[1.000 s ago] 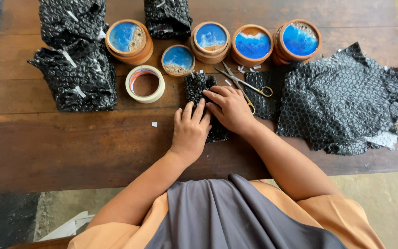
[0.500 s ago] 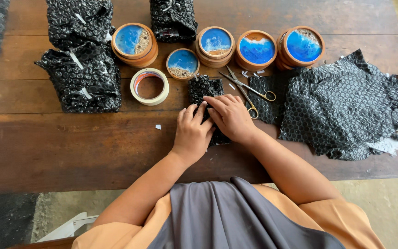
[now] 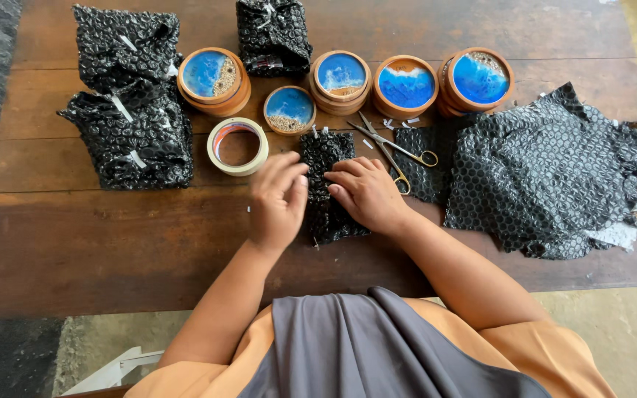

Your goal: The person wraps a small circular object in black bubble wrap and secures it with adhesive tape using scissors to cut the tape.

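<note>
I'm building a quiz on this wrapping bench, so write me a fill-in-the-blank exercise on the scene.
1. The right hand presses down on a small parcel wrapped in black ____ wrap.
2. The roll of tape lies to the ____ of that parcel.
3. The scissors lie with blades ____.
4. The coasters are wooden rounds with ____ centres.

Missing words: bubble; left; open; blue

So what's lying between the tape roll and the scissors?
In the head view, a small bundle wrapped in black bubble wrap lies between the tape roll and the scissors.
</note>
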